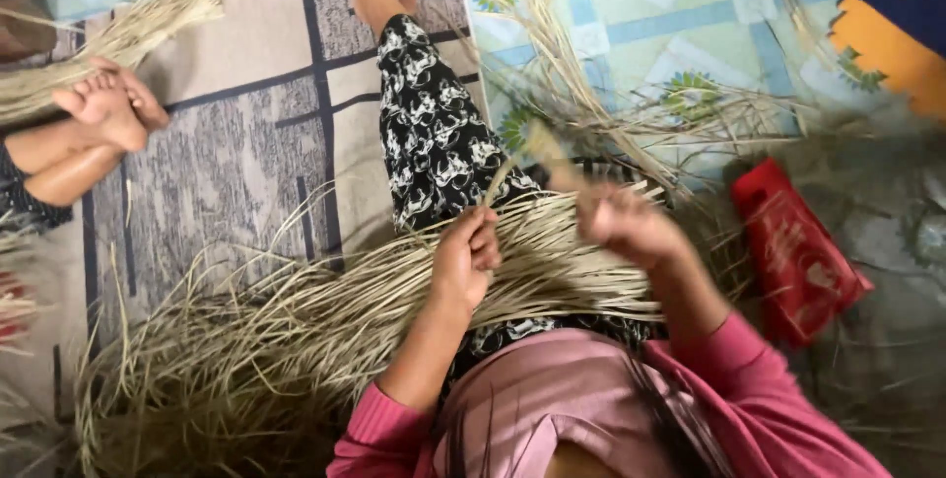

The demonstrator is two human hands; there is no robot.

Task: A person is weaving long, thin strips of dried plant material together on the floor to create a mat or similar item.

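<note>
A broad sheaf of pale dried straw strands (296, 320) lies across my lap and fans out to the left over the floor. My left hand (465, 256) is closed around a few of these strands near my knee. My right hand (621, 222), blurred by motion, grips a thin strand (537, 148) and holds it up above the sheaf. My leg in black and white patterned trousers (434, 133) stretches away from me. I wear a pink long-sleeved top.
A red flat packet (798, 251) lies on the floor to my right. More loose straw (631, 113) is spread on the green patterned mat. Another person's bare feet (108, 103) rest at the left on a grey rug, beside another straw bundle (128, 34).
</note>
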